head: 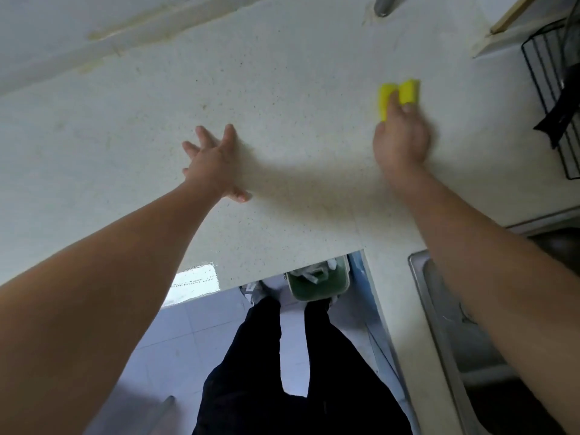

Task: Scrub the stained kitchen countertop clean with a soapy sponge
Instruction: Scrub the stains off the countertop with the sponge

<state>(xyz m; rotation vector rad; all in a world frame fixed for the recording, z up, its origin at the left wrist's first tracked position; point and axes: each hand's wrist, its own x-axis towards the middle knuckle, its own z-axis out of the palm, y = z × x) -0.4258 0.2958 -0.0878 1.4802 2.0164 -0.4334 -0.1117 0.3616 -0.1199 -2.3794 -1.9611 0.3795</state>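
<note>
Wire rack [546, 89]: black, upper right edge of the frame.
Sink [431, 312]: steel, lower right.
Bin [320, 287]: green, lower centre, on the floor.
Floor [188, 334]: pale tiles, bottom centre.
Pipe [384, 4]: grey, top edge.

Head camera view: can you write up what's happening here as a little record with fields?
right hand: grips a yellow sponge, pressing it on the countertop
left hand: flat on the countertop, fingers spread
countertop: pale, speckled, faint brownish marks
sink: steel, at the right, under the right forearm
wire rack: black, far right
bin: green, on the floor below the counter edge
</note>
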